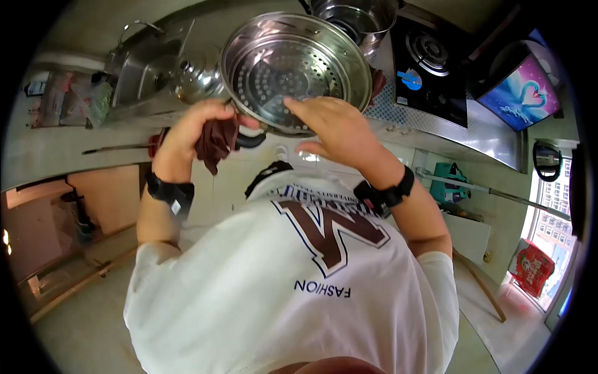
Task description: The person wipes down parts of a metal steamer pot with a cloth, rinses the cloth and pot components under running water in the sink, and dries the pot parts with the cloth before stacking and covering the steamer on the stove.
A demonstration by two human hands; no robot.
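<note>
A round steel steamer pan (293, 68) with a perforated bottom stands at the counter's near edge, tilted towards me. My left hand (202, 124) is at its lower left rim, with a dark brown cloth (217, 142) gripped under the thumb and fingers. A black curved handle (250, 139) shows beside the cloth. Over the near right rim lies my right hand (336, 131), fingers stretched out and thumb apart, with nothing held. Whether its fingertips touch the pan's inside cannot be made out. More brown cloth (377, 84) shows at the pan's right side.
Left of the pan are a shiny steel lid (196, 78) and a sink (140, 78). Behind it stands another steel pot (367, 19). A black gas stove (430, 68) and a colourful swan-print panel (523, 90) are to the right. Plastic bags (90, 96) lie far left.
</note>
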